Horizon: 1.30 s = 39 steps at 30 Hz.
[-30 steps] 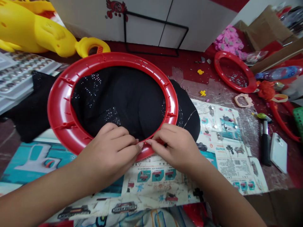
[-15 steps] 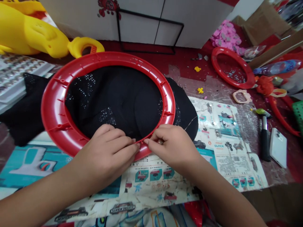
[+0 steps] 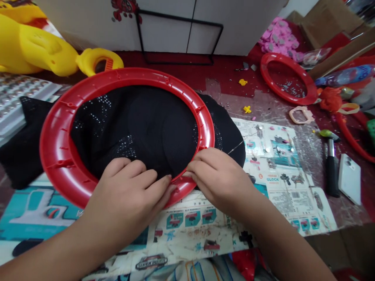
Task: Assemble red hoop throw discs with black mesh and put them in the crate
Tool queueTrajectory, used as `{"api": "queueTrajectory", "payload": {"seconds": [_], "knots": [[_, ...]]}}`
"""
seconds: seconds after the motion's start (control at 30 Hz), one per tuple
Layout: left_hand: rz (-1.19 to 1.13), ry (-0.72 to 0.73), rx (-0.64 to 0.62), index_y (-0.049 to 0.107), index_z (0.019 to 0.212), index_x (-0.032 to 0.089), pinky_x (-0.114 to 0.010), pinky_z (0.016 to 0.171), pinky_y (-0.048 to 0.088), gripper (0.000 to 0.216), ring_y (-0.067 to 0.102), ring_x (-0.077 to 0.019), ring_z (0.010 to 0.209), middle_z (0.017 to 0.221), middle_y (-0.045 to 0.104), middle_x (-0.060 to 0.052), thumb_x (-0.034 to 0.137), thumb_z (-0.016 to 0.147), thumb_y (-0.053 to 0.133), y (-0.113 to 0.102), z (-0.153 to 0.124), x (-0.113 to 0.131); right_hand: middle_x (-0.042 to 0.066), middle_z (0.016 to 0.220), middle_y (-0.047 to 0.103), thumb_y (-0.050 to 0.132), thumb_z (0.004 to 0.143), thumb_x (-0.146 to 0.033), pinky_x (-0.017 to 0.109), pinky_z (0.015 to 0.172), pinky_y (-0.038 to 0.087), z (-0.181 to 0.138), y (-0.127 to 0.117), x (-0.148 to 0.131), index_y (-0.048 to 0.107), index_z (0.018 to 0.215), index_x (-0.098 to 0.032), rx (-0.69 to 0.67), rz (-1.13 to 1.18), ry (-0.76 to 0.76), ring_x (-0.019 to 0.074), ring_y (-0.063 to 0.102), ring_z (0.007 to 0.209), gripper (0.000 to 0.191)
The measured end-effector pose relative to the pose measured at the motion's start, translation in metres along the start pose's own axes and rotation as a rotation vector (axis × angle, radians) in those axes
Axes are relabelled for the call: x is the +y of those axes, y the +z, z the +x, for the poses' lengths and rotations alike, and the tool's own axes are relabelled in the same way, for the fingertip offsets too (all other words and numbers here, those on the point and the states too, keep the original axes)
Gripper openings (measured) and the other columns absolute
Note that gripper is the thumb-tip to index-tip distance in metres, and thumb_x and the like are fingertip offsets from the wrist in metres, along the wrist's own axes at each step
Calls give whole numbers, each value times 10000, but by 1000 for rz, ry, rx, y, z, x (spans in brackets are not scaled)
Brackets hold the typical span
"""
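Note:
A large red plastic ring (image 3: 55, 150), its ribbed side up, lies on black cloth (image 3: 146, 117) dotted with silvery specks. At the near edge of the ring, my left hand (image 3: 129, 191) is closed, thumb and fingertips on the rim. Just to its right, my right hand (image 3: 219, 177) pinches its fingers together at the same edge. Whatever those right fingertips hold is hidden. Under the cloth and ring is a printed cardboard sheet (image 3: 193, 234).
A smaller red ring (image 3: 266, 78) with tiny bits inside lies back right. Nearer are a hammer (image 3: 331, 175) and a white phone (image 3: 350, 179). Yellow plastic (image 3: 55, 50) and a tray of round pieces (image 3: 26, 97) stand left. A black wire frame (image 3: 178, 17) is behind.
The big ring has shifted slightly to the left in view. My right fingers have closed in further and moved a little to the right, away from the left fingertips.

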<state>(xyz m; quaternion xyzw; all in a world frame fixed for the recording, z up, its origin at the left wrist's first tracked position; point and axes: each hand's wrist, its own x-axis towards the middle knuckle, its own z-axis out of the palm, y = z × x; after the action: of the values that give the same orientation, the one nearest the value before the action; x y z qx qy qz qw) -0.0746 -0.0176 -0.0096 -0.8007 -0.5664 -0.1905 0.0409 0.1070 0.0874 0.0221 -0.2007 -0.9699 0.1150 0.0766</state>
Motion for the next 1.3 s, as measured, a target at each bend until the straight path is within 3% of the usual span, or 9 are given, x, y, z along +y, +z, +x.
{"api": "queueTrajectory", "payload": {"seconds": [0.13, 0.27, 0.33, 0.47, 0.7, 0.9, 1.0, 1.17, 1.3], "knots": [[-43, -64, 10, 655, 754, 159, -409, 628, 315, 239, 500, -229, 651, 669, 617, -44, 169, 918, 481, 2, 2, 8, 75, 758, 634, 456, 965, -230, 300, 666, 411, 1, 4, -2, 655, 799, -128, -1, -30, 73, 177, 539, 719, 279], [-60, -153, 25, 671, 883, 141, -408, 647, 336, 206, 520, -230, 676, 693, 635, -47, 168, 917, 470, 5, 5, 15, 51, 698, 624, 478, 957, -259, 290, 599, 379, -1, 7, -8, 626, 726, -146, 84, -71, 112, 158, 521, 649, 297], [-42, -161, 38, 679, 855, 160, -402, 625, 312, 221, 497, -231, 650, 636, 597, -36, 206, 921, 473, 6, 6, 14, 54, 709, 634, 470, 964, -256, 291, 614, 392, -3, 7, -9, 634, 739, -143, 76, -56, 107, 160, 538, 664, 300], [-61, -117, 38, 650, 677, 195, -393, 608, 277, 299, 448, -219, 615, 566, 544, -25, 239, 924, 487, 7, 5, 7, 82, 806, 670, 479, 946, -166, 305, 718, 434, -7, 2, -5, 669, 827, -132, 4, 35, 54, 180, 582, 782, 227], [-103, -10, 14, 588, 600, 201, -384, 615, 264, 334, 407, -207, 618, 539, 498, -15, 229, 918, 492, 7, -4, -5, 97, 861, 671, 461, 953, -163, 322, 800, 466, -3, -2, 2, 676, 876, -109, -26, 172, 76, 189, 592, 857, 235], [-95, 2, -34, 579, 611, 207, -391, 633, 287, 328, 430, -210, 641, 556, 507, -13, 227, 923, 482, 5, -6, -7, 75, 820, 653, 472, 958, -203, 288, 746, 457, -1, 5, 2, 669, 840, -116, -28, 190, 142, 160, 582, 789, 246], [-93, -55, -38, 625, 665, 197, -407, 654, 313, 311, 474, -227, 669, 607, 569, -32, 248, 926, 463, 1, -5, -1, 54, 777, 645, 535, 932, -221, 273, 698, 438, 0, 6, -1, 652, 780, -128, -4, 170, 216, 148, 569, 741, 213], [-85, -152, -25, 675, 976, 114, -424, 667, 348, 273, 546, -263, 749, 841, 694, -89, 286, 928, 469, 3, 4, 15, 36, 765, 650, 601, 896, -230, 255, 661, 415, 3, 6, -7, 619, 721, -146, -92, 215, 355, 137, 578, 712, 195], [-32, -146, -8, 640, 699, 177, -405, 616, 294, 292, 501, -242, 640, 603, 610, -25, 231, 934, 476, 9, 10, 19, 45, 765, 656, 574, 915, -258, 271, 653, 398, 0, 5, -6, 625, 745, -145, -41, 129, 300, 150, 574, 710, 210]]}}
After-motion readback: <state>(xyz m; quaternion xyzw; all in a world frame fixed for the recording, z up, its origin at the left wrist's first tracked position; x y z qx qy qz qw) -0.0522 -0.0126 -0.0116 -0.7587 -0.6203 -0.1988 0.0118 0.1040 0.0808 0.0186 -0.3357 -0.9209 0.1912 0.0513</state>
